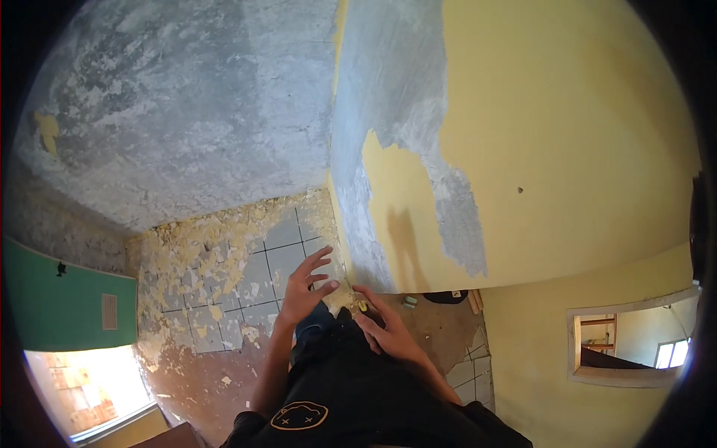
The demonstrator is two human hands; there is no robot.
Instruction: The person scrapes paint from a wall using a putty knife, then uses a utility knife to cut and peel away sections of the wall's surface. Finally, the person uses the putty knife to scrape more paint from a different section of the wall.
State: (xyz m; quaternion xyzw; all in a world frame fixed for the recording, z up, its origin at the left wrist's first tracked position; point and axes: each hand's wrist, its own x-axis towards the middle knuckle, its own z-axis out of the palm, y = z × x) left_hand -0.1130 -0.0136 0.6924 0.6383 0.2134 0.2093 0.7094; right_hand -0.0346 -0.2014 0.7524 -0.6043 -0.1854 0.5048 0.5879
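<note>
My left hand (pixel 305 287) is raised in front of my body with fingers spread and thumb apart, holding nothing. Close beside it, my right hand (pixel 387 332) curls around a small yellow-and-black tool handle (pixel 364 306), its index finger stretched along the top. The rest of that tool is hidden by the fingers. A pale yellow patch (pixel 341 299) shows between the two hands, low by the wall corner. Ahead stands a yellow wall (pixel 553 127) with a strip of bare grey plaster (pixel 392 67) where the paint is gone.
To the left is a scraped grey wall (pixel 187 97). Yellow paint flakes (pixel 202 261) litter the tiled floor (pixel 284 261). A green panel (pixel 75 299) and a bright opening (pixel 93 388) are at left. On the right, a framed wall opening (pixel 631 336); a dark round object (pixel 446 297) lies below the wall.
</note>
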